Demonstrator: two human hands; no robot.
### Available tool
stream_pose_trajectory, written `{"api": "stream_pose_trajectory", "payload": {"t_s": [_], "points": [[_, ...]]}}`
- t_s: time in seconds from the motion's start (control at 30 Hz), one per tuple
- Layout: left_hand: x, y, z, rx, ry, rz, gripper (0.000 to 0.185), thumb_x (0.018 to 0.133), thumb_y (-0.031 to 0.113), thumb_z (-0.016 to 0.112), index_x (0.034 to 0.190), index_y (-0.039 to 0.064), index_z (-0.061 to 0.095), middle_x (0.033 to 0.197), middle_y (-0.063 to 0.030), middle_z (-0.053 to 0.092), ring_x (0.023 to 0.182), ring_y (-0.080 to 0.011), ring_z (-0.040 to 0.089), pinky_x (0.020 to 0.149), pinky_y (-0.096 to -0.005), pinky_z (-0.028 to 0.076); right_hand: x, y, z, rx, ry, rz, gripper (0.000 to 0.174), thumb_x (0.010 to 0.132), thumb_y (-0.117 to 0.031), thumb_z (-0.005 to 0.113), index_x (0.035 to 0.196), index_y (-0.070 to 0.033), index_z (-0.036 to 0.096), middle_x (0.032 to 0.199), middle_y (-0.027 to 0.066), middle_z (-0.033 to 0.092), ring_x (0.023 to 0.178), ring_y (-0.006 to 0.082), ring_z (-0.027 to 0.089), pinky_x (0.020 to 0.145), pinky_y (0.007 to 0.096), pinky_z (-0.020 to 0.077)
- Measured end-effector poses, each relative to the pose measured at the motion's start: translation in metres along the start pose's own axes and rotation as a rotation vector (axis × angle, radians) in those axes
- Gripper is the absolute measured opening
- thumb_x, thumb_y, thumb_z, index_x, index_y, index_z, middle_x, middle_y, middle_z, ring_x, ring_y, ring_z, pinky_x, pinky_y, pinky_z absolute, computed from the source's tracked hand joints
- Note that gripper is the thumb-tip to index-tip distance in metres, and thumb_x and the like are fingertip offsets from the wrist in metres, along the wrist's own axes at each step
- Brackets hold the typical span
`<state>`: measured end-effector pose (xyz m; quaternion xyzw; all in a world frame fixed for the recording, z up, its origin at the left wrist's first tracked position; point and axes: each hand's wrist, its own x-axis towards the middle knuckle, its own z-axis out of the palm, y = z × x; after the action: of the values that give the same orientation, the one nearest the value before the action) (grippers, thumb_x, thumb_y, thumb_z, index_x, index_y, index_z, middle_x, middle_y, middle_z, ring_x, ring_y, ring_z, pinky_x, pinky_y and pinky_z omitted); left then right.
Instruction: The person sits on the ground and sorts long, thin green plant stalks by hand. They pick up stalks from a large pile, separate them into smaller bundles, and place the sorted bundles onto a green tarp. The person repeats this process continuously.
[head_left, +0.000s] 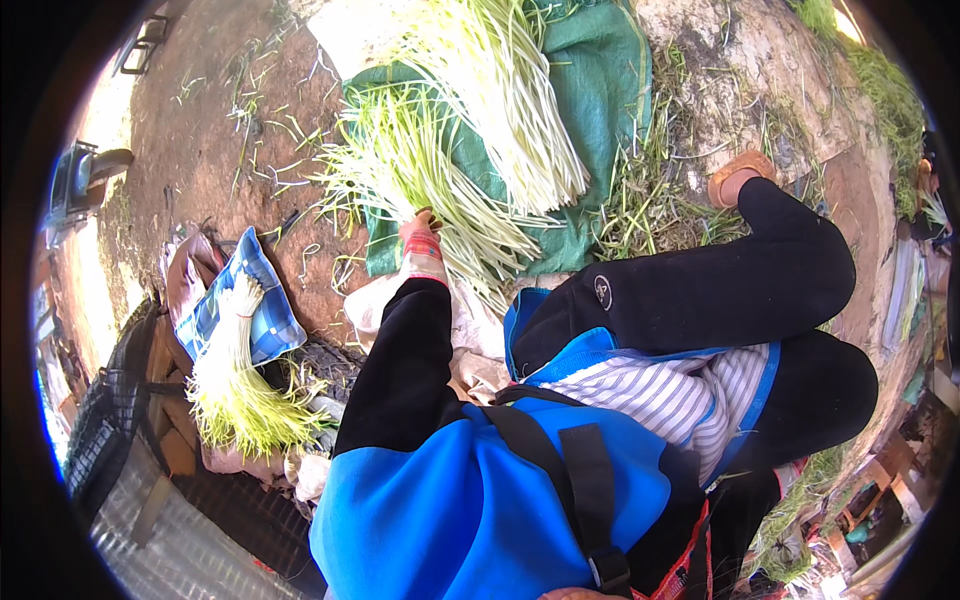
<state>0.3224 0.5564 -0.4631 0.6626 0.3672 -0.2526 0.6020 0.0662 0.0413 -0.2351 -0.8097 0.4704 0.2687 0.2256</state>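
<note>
My left hand (424, 220), with a red-patterned cuff at the wrist, reaches onto a loose spread of long pale green-white stalks (405, 154). Its fingers touch the stalks; whether they close on any is unclear. A thicker pile of whiter stalks (517, 127) lies beside it, both on a green woven sheet (592, 67). At the left, a tied bundle of similar stalks (240, 345) rests partly on a blue checked cushion (277, 322). My right hand is out of view; a black sleeve and a pinkish cuff (791, 474) show near my knee at the lower right.
Plant scraps (652, 202) litter the brown ground beside the green sheet. My bent legs (690, 292) occupy the right side, with a foot in an orange-brown shoe (739, 176). A black mesh container (112, 412) stands at the lower left. More greenery (885, 97) lies at the far right.
</note>
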Motion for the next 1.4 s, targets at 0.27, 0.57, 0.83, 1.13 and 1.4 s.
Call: {"api": "stream_pose_trajectory", "payload": {"t_s": [0.27, 0.57, 0.83, 1.13, 1.4], "points": [[0.035, -0.02, 0.024, 0.246, -0.016, 0.18, 0.02, 0.071, 0.01, 0.071, 0.083, -0.005, 0.064, 0.068, -0.0125, 0.064, 0.048, -0.021, 0.06, 0.045, -0.0332, 0.047, -0.006, -0.002, 0.002, 0.005, 0.015, -0.002, 0.032, 0.094, -0.025, 0.049, 0.105, 0.004, 0.059, 0.099, 0.0129, 0.062, 0.092, 0.0196, 0.057, 0.085, 0.0304, 0.0431], [0.027, -0.01, 0.02, 0.338, 0.05, 0.173, 0.027, 0.069, 0.015, 0.068, 0.088, -0.003, 0.061, 0.063, -0.0101, 0.06, 0.048, -0.0211, 0.057, 0.044, -0.034, 0.044, -0.005, -0.005, -0.005, 0.009, 0.011, -0.023, 0.031, 0.094, -0.024, 0.05, 0.105, 0.004, 0.059, 0.099, 0.0127, 0.062, 0.092, 0.0192, 0.057, 0.084, 0.0301, 0.0432], [-0.08, 0.064, -0.012, -0.14, -0.318, 0.124, 0.009, 0.087, 0.007, 0.056, 0.09, 0.001, 0.052, 0.072, -0.0088, 0.059, 0.064, -0.0243, 0.064, 0.034, -0.0235, 0.035, -0.009, -0.004, -0.008, 0.057, 0.031, -0.081, 0.031, 0.093, -0.024, 0.05, 0.105, 0.004, 0.059, 0.099, 0.0124, 0.062, 0.092, 0.019, 0.057, 0.084, 0.0299, 0.0433], [-0.205, 0.157, -0.053, -0.342, -0.843, 0.34, 0.029, 0.09, 0.012, 0.052, 0.118, 0.003, 0.049, 0.082, -0.0071, 0.057, 0.07, -0.0173, 0.057, 0.042, -0.0202, 0.038, -0.055, 0.041, -0.005, 0.476, 0.218, -0.331, 0.03, 0.093, -0.023, 0.05, 0.105, 0.004, 0.059, 0.099, 0.0122, 0.062, 0.092, 0.0186, 0.057, 0.084, 0.0296, 0.0433], [-0.303, 0.204, -0.046, -0.363, -0.928, 0.479, 0.031, 0.09, 0.011, 0.052, 0.12, 0.003, 0.047, 0.088, -0.0106, 0.058, 0.079, -0.0222, 0.058, 0.049, -0.0231, 0.044, -0.151, 0.214, 0.066, 1.037, 0.42, -0.167, 0.029, 0.093, -0.022, 0.051, 0.105, 0.003, 0.059, 0.099, 0.012, 0.062, 0.092, 0.0183, 0.057, 0.084, 0.0293, 0.0434]]}}
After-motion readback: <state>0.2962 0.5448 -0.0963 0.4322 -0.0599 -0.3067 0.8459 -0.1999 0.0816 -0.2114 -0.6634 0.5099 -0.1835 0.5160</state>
